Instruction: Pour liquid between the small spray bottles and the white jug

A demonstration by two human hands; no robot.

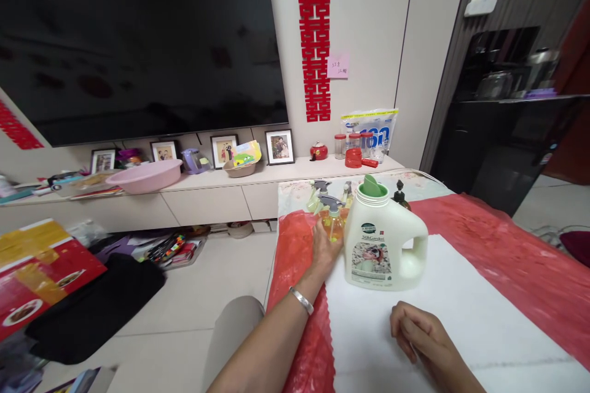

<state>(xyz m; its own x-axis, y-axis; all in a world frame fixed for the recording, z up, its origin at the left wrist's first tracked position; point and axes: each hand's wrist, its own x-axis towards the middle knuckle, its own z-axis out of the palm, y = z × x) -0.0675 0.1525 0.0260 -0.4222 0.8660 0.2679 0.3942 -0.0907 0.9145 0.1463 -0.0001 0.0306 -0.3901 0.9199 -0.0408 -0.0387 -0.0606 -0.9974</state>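
Observation:
My left hand (326,249) reaches forward, its fingers wrapped round a small clear spray bottle (334,228) with a grey trigger head and yellowish liquid. Other spray bottles (318,187) stand just behind it, partly hidden. Right of that hand, a large pale-green jug (385,252) stands upright on a white sheet (369,331). In its open mouth sits a green spout insert (373,186). My right hand (420,333) hovers low in front of the jug, its fingers curled in and holding nothing that shows. Behind the jug's handle, a dark pump bottle (401,193) is partly covered.
A red cloth (461,221) covers the table under the white sheet. Along the wall, a low cabinet (207,196) carries a pink basin (146,176), picture frames (279,147) and red-lidded jars (340,146). To the left, a red and yellow box (50,270) lies near the floor.

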